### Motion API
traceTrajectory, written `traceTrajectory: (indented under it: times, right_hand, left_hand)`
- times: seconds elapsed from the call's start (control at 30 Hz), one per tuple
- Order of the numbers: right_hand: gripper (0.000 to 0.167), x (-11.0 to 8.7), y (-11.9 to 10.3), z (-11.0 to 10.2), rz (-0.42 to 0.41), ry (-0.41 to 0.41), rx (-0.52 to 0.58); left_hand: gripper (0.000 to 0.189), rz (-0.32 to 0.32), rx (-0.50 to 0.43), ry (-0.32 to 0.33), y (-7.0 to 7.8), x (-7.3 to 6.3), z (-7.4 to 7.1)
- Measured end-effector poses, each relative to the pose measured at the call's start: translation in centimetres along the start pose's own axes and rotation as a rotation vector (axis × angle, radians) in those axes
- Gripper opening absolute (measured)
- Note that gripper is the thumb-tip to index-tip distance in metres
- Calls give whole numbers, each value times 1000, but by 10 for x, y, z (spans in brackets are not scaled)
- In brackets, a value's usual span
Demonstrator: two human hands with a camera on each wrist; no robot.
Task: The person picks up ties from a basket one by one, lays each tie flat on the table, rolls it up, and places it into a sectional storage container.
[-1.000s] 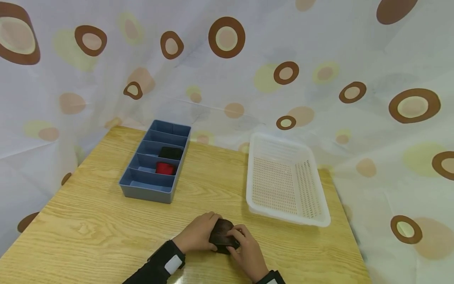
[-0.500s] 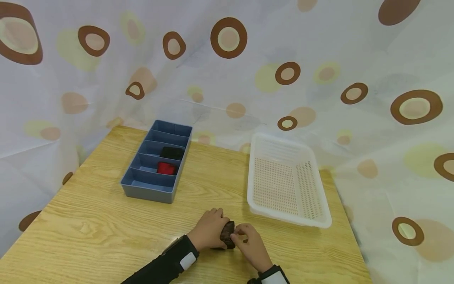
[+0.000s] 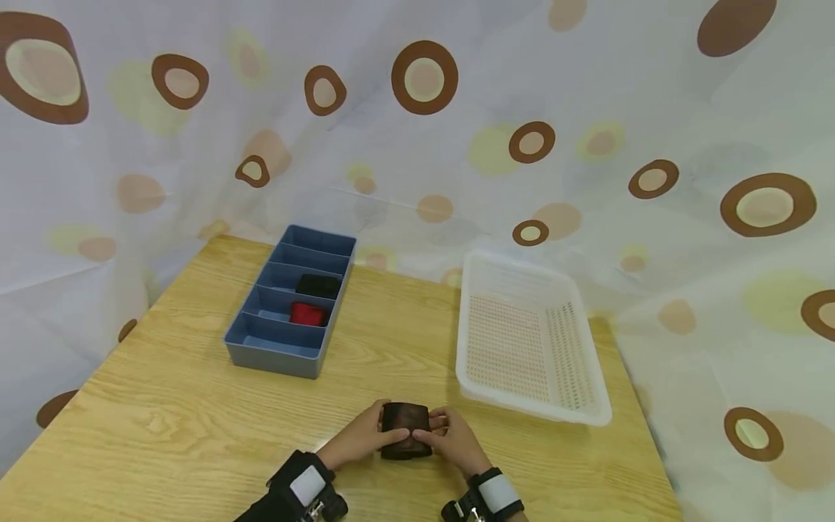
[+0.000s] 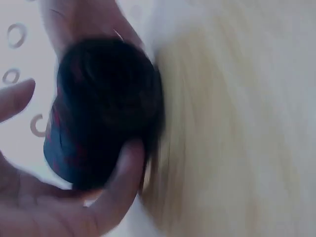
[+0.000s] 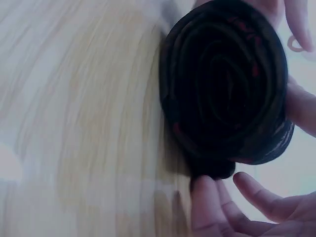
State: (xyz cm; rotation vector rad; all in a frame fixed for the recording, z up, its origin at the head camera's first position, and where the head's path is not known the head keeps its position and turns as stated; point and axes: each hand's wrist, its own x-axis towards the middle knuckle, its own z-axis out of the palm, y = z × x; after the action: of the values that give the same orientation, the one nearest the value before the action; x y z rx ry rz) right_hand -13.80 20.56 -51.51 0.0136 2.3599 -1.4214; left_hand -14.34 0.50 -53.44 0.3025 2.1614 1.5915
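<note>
A dark brown rolled cloth (image 3: 406, 429) with faint red marks lies on the wooden table (image 3: 196, 406) near its front edge. Both my hands grip it, the left hand (image 3: 355, 440) from the left and the right hand (image 3: 450, 438) from the right, fingers curled over its top. The left wrist view shows the roll (image 4: 101, 113) end-on with my thumb and fingers round it. In the right wrist view its spiral end (image 5: 227, 84) shows, resting on the table, with fingertips (image 5: 207, 202) beside it.
A grey divided tray (image 3: 290, 301) stands at the back left, with a black roll (image 3: 317, 286) and a red roll (image 3: 306, 313) in two middle compartments. A white perforated basket (image 3: 531, 341) stands at the right. A spotted curtain hangs behind the table.
The roll has been turned so that its long side faces me, and both hands have shifted to grip it from its two ends. The camera view has tilted slightly down.
</note>
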Motion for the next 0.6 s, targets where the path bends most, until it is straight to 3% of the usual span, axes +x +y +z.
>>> traceTrajectory:
  times: [0.03,0.13,0.23,0.47,0.6]
  right_hand:
    - [63,2,0,1,-7,-20,8]
    - [68,8,-2,7,-36,-71,74]
    - [71,14,-5,17,-79,-87,156]
    - [71,20,-33,31,-185,-93,263]
    - [62,25,-54,32,-243,-149,258]
  left_hand:
    - [86,-30,-58,0,0,-1,-1]
    - [84,-103,-116,40,0,-3,-4]
    - [77,-121,-200,94,-3,-5,-8]
    - [60,-9,-469,191,2,-13,-27]
    - [53,49,-542,315,9,-18,-39]
